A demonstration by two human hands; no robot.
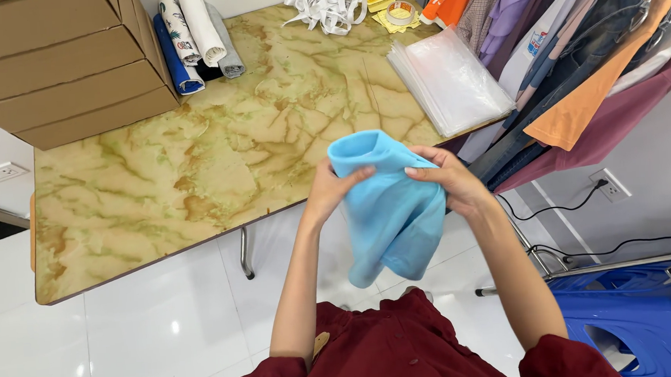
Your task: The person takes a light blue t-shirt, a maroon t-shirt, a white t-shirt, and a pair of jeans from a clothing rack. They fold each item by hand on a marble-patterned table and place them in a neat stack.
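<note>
1. Hanging in the air just off the near edge of the table (157,192), a light blue cloth (389,208) is held up between both hands, its top bunched into a soft roll and its lower part drooping toward the white floor (127,333).
2. The left hand (328,189) is closed on the left side of the cloth, with the fingertips pressed into the fabric near the rolled top.
3. The right hand (447,178) is clamped on the right side of the cloth, the fingers curled over the front of the fabric and the thumb hidden behind it.
4. The hands are kept near each other, with only the bunched fabric between them.
5. A marbled yellow-green top is seen on the table, which stands beyond the hands.
6. Rolled fabrics (194,38) in blue, patterned, white and grey are laid at the far left of the table, beside stacked cardboard boxes (56,66).
7. A stack of clear plastic bags (449,80) is placed at the right edge of the table, and a tangle of white straps (328,6) and a tape roll (401,11) are set at the far edge.
8. Hung garments (576,57) are ranged on a rack to the right.
</note>
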